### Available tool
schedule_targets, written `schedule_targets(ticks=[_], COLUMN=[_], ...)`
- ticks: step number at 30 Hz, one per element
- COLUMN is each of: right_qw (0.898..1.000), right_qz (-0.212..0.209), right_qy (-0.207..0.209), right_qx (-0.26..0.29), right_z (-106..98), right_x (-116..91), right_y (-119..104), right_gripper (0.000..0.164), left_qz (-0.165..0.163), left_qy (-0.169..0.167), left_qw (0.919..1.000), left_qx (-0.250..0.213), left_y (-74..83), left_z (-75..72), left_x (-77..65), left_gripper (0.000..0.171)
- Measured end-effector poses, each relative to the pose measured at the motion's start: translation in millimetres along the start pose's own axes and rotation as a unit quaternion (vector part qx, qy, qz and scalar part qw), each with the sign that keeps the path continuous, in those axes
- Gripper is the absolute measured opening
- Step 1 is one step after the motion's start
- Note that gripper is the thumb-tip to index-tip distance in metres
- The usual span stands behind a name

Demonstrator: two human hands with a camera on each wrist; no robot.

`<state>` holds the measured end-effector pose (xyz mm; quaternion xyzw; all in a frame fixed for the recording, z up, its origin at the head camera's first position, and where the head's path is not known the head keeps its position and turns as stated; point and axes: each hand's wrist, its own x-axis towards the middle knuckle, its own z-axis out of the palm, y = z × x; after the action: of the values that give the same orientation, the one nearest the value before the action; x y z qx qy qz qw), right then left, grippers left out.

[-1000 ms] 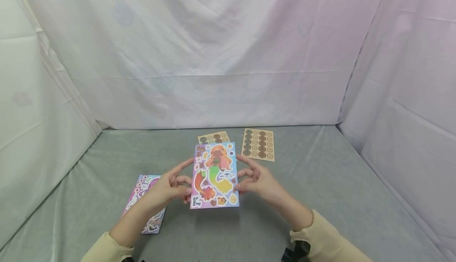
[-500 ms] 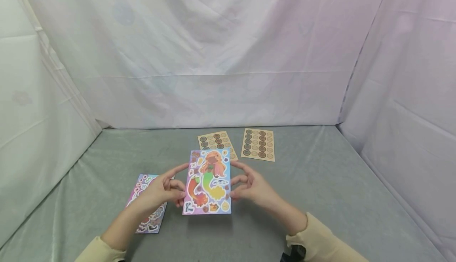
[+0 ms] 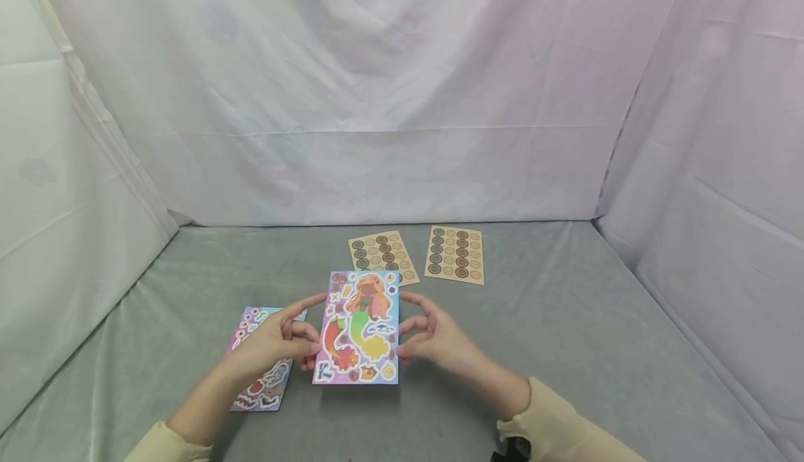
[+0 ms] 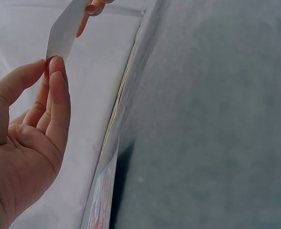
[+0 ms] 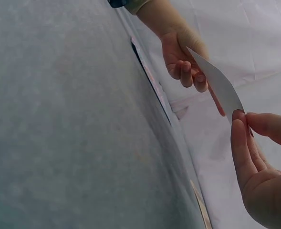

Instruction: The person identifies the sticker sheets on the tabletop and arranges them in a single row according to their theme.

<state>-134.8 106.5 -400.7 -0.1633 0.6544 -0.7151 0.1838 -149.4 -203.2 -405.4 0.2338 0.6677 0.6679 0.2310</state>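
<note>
A mermaid sticker sheet, pink-purple to blue, is held up above the table between both hands. My left hand pinches its left edge between thumb and fingers, with the index finger stretched along the side. At the right edge my right hand pinches it the same way. Both wrist views show the pale back of the sheet, slightly bowed, clear of the table. Under the left forearm lies a second purple-blue sticker sheet, partly covered by that hand and arm.
Two tan sheets of round stickers lie at the back: a tilted one, its lower part overlapped in view by the held sheet, and a straighter one to its right. Grey cloth covers the table. White curtains enclose the back and sides.
Both hands have moved left and a little nearer the front with the mermaid sticker sheet. More of the tilted tan sheet shows behind it now.
</note>
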Motion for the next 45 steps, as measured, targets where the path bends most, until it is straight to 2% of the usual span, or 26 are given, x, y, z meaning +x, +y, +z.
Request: schedule_targets(ticks=[7,34,40,45], right_qw=[1.000,1.000,0.999,0.999], right_qz=[0.011,0.027,0.035,0.045], right_qy=[0.004,0.008,0.009,0.011], right_qx=[-0.008,0.014,0.006,-0.009], right_z=[5,20,22,25], right_x=[2,10,12,12], right_y=[8,17,20,20], right_gripper=[0.085,0.084,0.083,0.083], left_qz=[0.006,-0.047,-0.060,-0.070], left_qy=[-0.007,-0.007,-0.011,-0.009], left_qw=[0.9998,0.9987,0.9979,0.9967], left_qx=[0.015,0.018,0.020,0.041], left_y=[-2.5,-2.0,-3.5,-4.8], left_z=[-3.7,-13.8,-15.9,-16.5], left_x=[-4.2,-11.7,-12.6,-12.0], left_gripper=[0.083,0.087,0.086,0.087])
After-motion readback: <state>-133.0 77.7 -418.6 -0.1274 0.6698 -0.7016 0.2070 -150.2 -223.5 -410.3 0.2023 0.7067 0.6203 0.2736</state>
